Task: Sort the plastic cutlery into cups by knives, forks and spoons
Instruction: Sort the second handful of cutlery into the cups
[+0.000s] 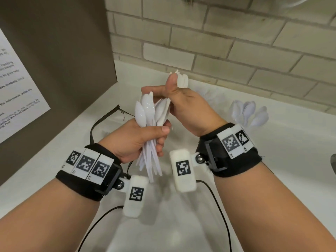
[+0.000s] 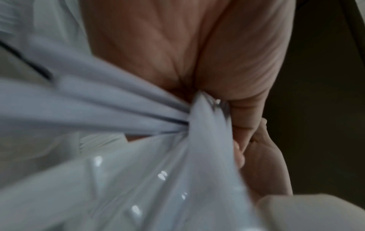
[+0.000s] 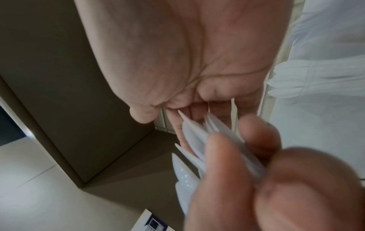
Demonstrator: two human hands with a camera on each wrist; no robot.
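Item 1. Wrist bands (image 1: 87, 171), black, one on each forearm, each carrying white blocks printed with square black-and-white code markers; a thin black cable (image 1: 218, 206) trails from them across the bench (image 1: 281, 160).

Item 2. Left hand (image 1: 138, 137): fingers and thumb wrapped tight round a bunch of white plastic spoons (image 1: 147, 110), gripped about the handles. Bowls stand up above the fist, handle ends fan out below it. The left wrist view shows the same bunch (image 2: 122, 109) pressed into the palm, heavily blurred.

Item 3. Right hand (image 1: 189, 104): just above and touching the left, thumb raised, fingers pinching a few white pieces (image 1: 181, 80) whose tips show past the thumb. Whether these are spoons or another kind cannot be told. The right wrist view shows thin white edges (image 3: 197, 137) between the fingers (image 3: 221, 156).

Item 4. Further spoons (image 1: 252, 113), white, bowls up, standing together on the bench to the right of the hands, near but apart; their cup is too faint to make out.

Item 5. Printed paper notice (image 1: 16, 91), on the brown panel at left. Text mostly blurred; the words "Front Desk" are partly legible.

Item 6. Pale brick wall (image 1: 236, 42), behind the bench.
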